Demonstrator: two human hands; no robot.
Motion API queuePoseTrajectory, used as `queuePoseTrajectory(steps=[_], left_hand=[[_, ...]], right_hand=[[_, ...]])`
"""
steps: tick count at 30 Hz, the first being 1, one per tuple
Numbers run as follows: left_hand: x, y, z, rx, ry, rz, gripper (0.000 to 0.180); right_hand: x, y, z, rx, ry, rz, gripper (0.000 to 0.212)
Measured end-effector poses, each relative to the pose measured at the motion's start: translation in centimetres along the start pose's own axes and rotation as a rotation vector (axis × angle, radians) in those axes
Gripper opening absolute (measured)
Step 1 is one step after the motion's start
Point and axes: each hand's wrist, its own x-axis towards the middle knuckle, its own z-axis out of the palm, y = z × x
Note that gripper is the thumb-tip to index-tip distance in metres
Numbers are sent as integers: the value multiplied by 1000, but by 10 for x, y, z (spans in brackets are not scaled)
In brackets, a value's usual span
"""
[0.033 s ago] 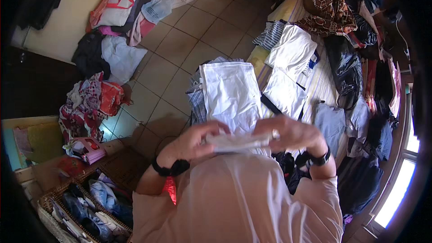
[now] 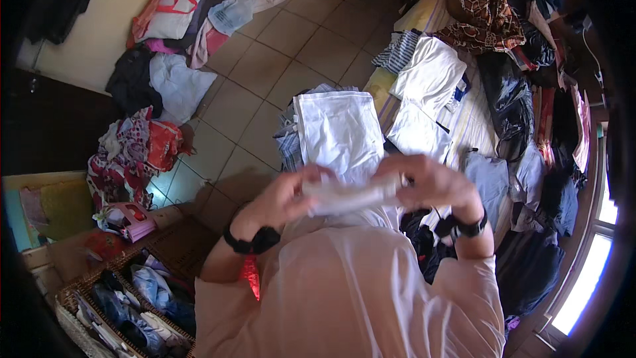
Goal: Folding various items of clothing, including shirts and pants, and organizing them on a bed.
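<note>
Fingers (image 2: pixel 306 179) of the left hand (image 2: pixel 285 195) were curled and pinched on the left end of a folded white cloth (image 2: pixel 351 193), thumb below and fingertips over its upper edge. The cloth ran as a narrow roll between both hands, held up in front of the person's chest, above the pale shirt (image 2: pixel 358 292) they wore. The right hand (image 2: pixel 430 182) clamped the other end, its fingers (image 2: pixel 401 171) wrapped over the top so that the cloth's right tip was hidden under them. Each wrist carried a black band, the left one (image 2: pixel 252 240) thick and the right one (image 2: pixel 464 227) thinner.

At the far left, near the lower left corner of the floor, a wicker basket (image 2: pixel 69 305) held rolled dark and blue clothes. Just above it lay a pink plastic thing (image 2: pixel 132 222) and a heap of red patterned clothes (image 2: pixel 132 152). Further up the left side, a black garment (image 2: pixel 129 83) and a pale one (image 2: pixel 179 86) lay on the tiled floor (image 2: pixel 278 59), with a white and red bag (image 2: pixel 172 13) near the wall.

Past the hands, a white folded garment (image 2: pixel 341 132) lay on top of a striped blue stack (image 2: pixel 290 146) at the floor's middle. To the right, a bed (image 2: pixel 477 119) carried more white shirts (image 2: pixel 430 76), a brown spotted cloth (image 2: pixel 487 16) near its top end, a black garment (image 2: pixel 507 103), and dark clothes (image 2: pixel 530 265) along its right edge beside the window (image 2: pixel 589 278).
</note>
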Motion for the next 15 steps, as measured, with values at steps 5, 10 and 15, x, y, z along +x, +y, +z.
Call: queuePoseTrajectory(steps=[5,10,15], left_hand=[[75,-43,-38,236,448,83,67],[85,-127,-29,517,473,-16,79],[72,-91,4,979,604,-63,81]], right_hand=[[52,46,-15,-606,759,73,52],[31,153,74,-633,229,382,69],[2,158,102,-677,213,355,80]])
